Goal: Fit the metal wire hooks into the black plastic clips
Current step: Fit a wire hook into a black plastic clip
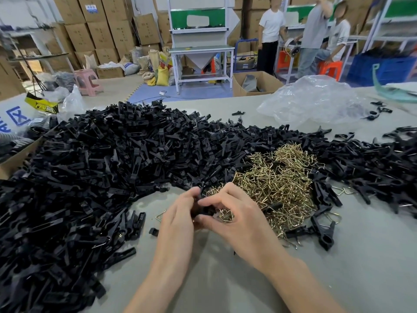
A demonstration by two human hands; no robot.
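Clip [204, 210] sits clamped betw. both grips: left grip [180, 213] curled round it, right grip [234, 218] pinching it w/ thumb & forefinger, spare hooks [225, 215] bunched inside that palm. Risk, prob.: wire skids off its slot & springs away, or the bunch spills onto the table [225, 279] if the palm loosens. Hook pile [277, 184] lies just right of & beyond the grips, clip heap [101, 166] left & beyond. Writing: blue boxed "X" on white sack [18, 117], far left; yellow-black label [41, 105] beside it, illegible.
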